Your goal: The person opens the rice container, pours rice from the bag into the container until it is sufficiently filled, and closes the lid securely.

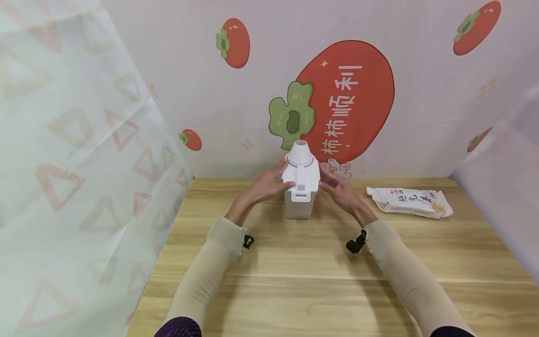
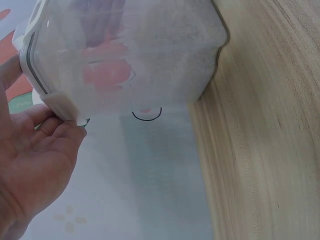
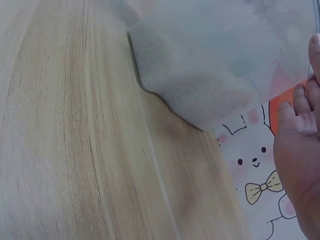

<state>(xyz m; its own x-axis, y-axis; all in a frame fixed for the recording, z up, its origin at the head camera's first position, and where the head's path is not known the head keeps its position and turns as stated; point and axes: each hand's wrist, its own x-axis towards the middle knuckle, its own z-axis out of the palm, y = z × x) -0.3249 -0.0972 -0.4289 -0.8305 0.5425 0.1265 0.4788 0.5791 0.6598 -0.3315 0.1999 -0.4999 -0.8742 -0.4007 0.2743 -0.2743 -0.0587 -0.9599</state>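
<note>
A translucent storage container (image 1: 299,209) stands upright on the table, its white lid (image 1: 311,175) topped by a cone-shaped spout (image 1: 300,153). Pale, fine grains fill its lower part in both wrist views. My left hand (image 1: 266,186) grips the lid's left side, thumb near the front. In the left wrist view, its curled fingers hold a white side latch (image 2: 62,104), which looks tilted outward. On the opposite side, my right hand (image 1: 342,191) holds the lid's edge between thumb and fingers. The right side latch is mostly hidden behind that hand.
A flattened white printed bag (image 1: 412,202) lies on the wooden table (image 1: 294,281) to the right. Behind the container rises a wall covering (image 1: 236,103) with persimmon drawings. Similar sheets bound the left and right sides.
</note>
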